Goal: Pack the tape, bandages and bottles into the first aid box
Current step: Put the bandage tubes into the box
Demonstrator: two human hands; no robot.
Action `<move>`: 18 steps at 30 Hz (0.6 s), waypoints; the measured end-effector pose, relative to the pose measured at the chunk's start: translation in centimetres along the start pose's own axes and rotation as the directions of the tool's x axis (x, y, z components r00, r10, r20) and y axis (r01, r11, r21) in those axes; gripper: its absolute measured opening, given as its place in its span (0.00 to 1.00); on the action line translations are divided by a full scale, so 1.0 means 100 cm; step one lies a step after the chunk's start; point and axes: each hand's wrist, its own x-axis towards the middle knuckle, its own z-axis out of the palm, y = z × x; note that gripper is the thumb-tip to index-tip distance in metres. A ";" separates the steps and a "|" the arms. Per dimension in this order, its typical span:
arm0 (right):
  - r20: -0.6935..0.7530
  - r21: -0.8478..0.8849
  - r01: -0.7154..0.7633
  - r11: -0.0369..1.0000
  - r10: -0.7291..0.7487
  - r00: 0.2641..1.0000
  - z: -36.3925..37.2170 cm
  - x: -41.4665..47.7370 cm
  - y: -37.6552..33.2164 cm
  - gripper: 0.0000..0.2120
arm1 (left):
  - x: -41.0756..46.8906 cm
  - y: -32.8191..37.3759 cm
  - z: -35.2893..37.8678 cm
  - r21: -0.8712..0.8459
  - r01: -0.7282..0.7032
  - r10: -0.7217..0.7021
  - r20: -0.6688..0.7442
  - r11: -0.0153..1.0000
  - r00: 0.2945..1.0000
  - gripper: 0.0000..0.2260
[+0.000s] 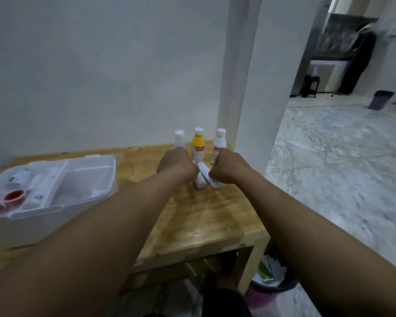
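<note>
— What is seen, largest first?

— A wooden table [206,216] is set against a white wall. An open white first aid box [55,216] is placed at the table's left edge.

— And the arms?

— Both forearms are stretched forward over the table, towards its far right corner. The left hand [177,164] and right hand [230,169] are held close together, knuckles up, fingers curled under. Each is closed on one of two white bandage packs [202,175], whose near ends are rested on the tabletop.

— The bottles?

— Three are stood upright along the far edge, just behind the hands: a white bottle [179,139], a yellow bottle [197,145] and another white-capped bottle [219,145].

— Anything packed?

— Two red-cored tape rolls [15,195] are lodged in the box's near left compartment, and a rolled bandage [18,177] is laid behind them.
</note>
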 end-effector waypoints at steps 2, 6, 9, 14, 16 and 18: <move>0.009 0.010 0.007 1.000 -0.007 1.000 0.003 0.004 0.006 0.08 | 0.002 0.001 0.011 -0.002 0.045 -0.045 0.001 0.999 0.999 0.11; 0.031 0.035 0.010 0.999 -0.011 0.999 0.005 0.009 0.012 0.09 | 0.005 0.005 0.020 -0.030 0.115 -0.114 0.018 0.993 0.993 0.14; 0.053 0.055 0.004 0.998 -0.007 0.999 0.001 0.008 0.013 0.10 | 0.004 0.009 0.015 -0.074 0.167 -0.163 0.064 0.983 0.985 0.12; 0.134 0.042 -0.048 0.998 0.042 0.990 -0.008 0.000 0.012 0.11 | -0.005 0.013 0.006 -0.084 0.234 -0.217 0.180 0.968 0.960 0.19; 0.160 0.038 -0.063 0.997 0.056 0.986 -0.011 -0.004 0.012 0.10 | -0.008 0.013 0.004 -0.080 0.240 -0.218 0.217 0.968 0.952 0.19; 0.170 0.042 -0.075 0.996 0.067 0.983 -0.013 -0.010 0.011 0.09 | -0.012 0.013 0.001 -0.073 0.227 -0.206 0.225 0.971 0.952 0.19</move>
